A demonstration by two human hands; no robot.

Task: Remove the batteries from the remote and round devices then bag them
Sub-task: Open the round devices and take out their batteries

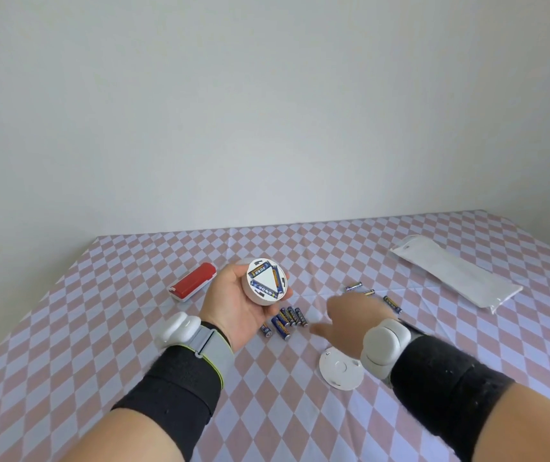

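My left hand (pixel 237 305) grips a round white device (pixel 265 282), held up with its open back toward me; three blue batteries lie in a triangle inside it. The device's round white cover (pixel 340 368) lies on the cloth near my right wrist. My right hand (pixel 350 320) is blurred, palm down with fingers spread, low over the table and holding nothing. Several loose blue batteries (pixel 285 321) lie in a cluster between my hands, and three more batteries (pixel 371 293) lie beyond my right hand. A red and white remote (pixel 193 281) rests to the left.
A clear plastic bag (pixel 453 270) holding something flat and white lies at the far right. The table wears a pink and white diamond-checked cloth (pixel 100 345). A plain wall stands behind the table's far edge.
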